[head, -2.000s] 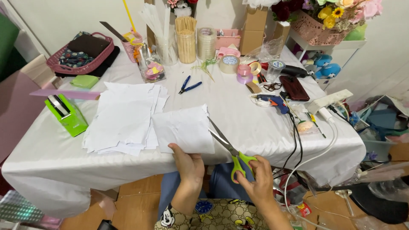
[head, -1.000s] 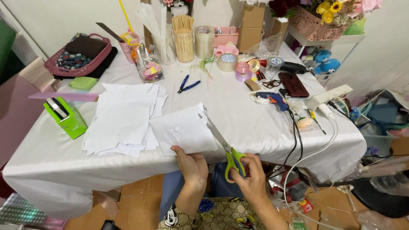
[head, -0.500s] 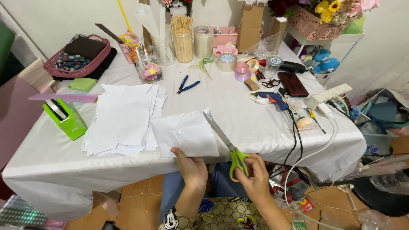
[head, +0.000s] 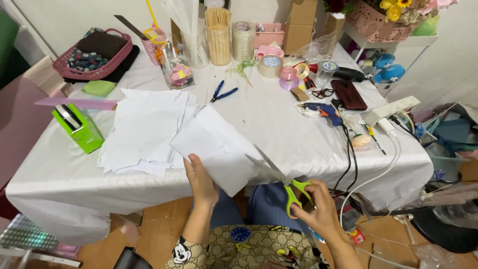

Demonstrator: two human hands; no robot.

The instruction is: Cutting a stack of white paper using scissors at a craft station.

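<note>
My left hand [head: 200, 180] holds a white sheet of paper [head: 216, 147] by its near edge, lifted at the table's front edge. My right hand [head: 317, 206] grips green-handled scissors [head: 281, 180], fingers through the loops. The blades are apart and point up-left, their tips at the sheet's right edge. A loose pile of white paper sheets [head: 144, 130] lies on the white tablecloth just left of the held sheet.
A green tape dispenser [head: 78, 127] stands at the left, blue pliers [head: 222, 93] mid-table, a blue glue gun [head: 322, 109] and white power strip [head: 391, 109] with cables at the right. Tape rolls, jars of sticks and a pink basket [head: 94, 55] line the back.
The sheet has been lifted off the table and turned in my left hand. The scissors have opened and swung in to its right edge.
</note>
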